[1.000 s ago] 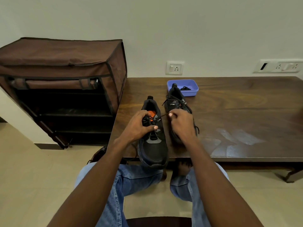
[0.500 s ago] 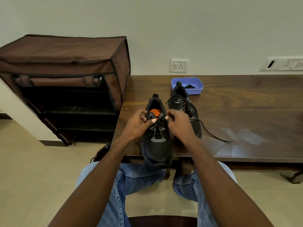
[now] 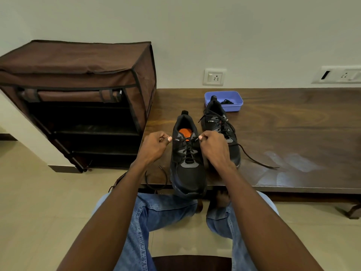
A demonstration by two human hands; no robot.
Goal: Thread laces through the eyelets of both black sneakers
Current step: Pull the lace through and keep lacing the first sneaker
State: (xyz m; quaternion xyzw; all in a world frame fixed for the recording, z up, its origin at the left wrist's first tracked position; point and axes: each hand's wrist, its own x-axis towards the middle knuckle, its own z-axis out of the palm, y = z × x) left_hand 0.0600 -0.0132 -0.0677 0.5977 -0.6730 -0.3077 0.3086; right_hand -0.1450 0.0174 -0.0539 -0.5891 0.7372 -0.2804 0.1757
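Observation:
Two black sneakers stand on the dark wooden table (image 3: 293, 133). The near sneaker (image 3: 187, 173) has an orange insole and its toe sticks over the table's front edge. My left hand (image 3: 154, 147) pinches one end of its black lace (image 3: 187, 151) to the left of the top eyelets. My right hand (image 3: 213, 147) pinches the other end to the right. The lace crosses several eyelets down the tongue. The second sneaker (image 3: 220, 122) stands behind my right hand, laced, with a loose lace end (image 3: 259, 161) trailing right across the table.
A blue plastic tub (image 3: 234, 98) holding something black sits by the wall behind the sneakers. A brown fabric shoe rack (image 3: 78, 75) stands left of the table. A lace loop (image 3: 156, 180) hangs over the table's front edge by my left wrist. My knees are below.
Both hands have moved apart from over the tongue to either side of the near sneaker, drawing the lace ends outward. The camera has shifted slightly.

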